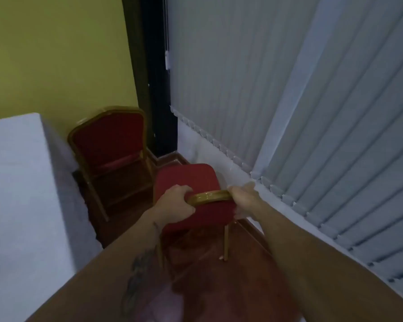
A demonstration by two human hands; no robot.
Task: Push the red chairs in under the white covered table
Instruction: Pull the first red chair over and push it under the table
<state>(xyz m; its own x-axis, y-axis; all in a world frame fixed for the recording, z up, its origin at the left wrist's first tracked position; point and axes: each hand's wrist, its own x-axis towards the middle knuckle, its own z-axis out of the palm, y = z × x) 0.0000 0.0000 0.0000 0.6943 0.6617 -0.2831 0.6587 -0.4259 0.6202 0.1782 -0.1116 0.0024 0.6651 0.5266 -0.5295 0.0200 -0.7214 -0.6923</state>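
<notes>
Left hand point(176, 201) and right hand point(243, 198): each grip clamped on near red chair's point(184, 176) gold backrest rail. Second red chair point(109, 138) beyond it, beside white-covered worktop point(14, 173).

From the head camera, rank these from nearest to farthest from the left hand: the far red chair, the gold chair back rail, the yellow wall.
1. gold chair back rail, under the left hand.
2. far red chair, ahead-left beside the table.
3. yellow wall, behind it.

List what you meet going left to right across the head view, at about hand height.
White covered table → far chair against the yellow wall → left hand → gold top rail of the held chair → right hand → vertical blinds.
</notes>
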